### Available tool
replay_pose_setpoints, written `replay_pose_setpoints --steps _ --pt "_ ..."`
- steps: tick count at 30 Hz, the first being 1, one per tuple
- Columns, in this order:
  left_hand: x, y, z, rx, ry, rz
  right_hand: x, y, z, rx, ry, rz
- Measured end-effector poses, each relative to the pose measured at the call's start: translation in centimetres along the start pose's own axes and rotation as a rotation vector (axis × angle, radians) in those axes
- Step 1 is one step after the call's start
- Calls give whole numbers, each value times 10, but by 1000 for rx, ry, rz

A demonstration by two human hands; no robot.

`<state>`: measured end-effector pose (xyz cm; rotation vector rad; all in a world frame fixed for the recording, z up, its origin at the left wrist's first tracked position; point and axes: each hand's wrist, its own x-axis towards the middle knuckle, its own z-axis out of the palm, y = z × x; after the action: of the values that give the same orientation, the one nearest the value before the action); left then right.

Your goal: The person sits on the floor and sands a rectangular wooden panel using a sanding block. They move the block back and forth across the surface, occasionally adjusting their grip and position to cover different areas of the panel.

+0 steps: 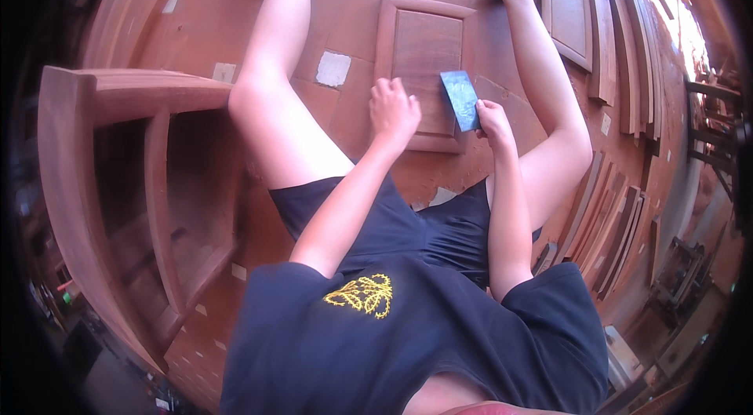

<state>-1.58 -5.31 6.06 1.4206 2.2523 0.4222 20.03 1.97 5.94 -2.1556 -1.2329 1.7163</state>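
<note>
In my right hand (494, 121) is a small rectangular blue-grey sheet of sandpaper (459, 100), pinched by its lower right corner between thumb and fingers. The sheet is tilted and hides part of the right edge of a framed wooden panel (427, 38) on the floor between my legs. My left hand (394, 111) hovers by the panel's lower left side, its back toward me. Its fingers are curled closed, and whatever may be inside them is hidden.
To my left stands a wooden cabinet frame (159, 203) with open bays. A second framed panel (566, 11) lies beyond my right foot. Long boards (627, 46) and short wooden strips (600, 219) line the right side. Pale patches (333, 69) dot the reddish floor.
</note>
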Motion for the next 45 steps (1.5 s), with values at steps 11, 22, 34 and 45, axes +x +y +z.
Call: replay_pose_setpoints --steps 11,22,34,45 --pt "-2 8 67 -1150 -561 -488 -1 -8 46 -420 124 -168" --pt "70 -17 47 -1316 -148 -483 28 -84 99 -203 104 -299" --pt "-13 14 18 -1382 -571 -597 -39 -42 48 -408 97 -219" --pt "43 11 47 -1200 -212 -477 38 -62 93 -465 232 -448"
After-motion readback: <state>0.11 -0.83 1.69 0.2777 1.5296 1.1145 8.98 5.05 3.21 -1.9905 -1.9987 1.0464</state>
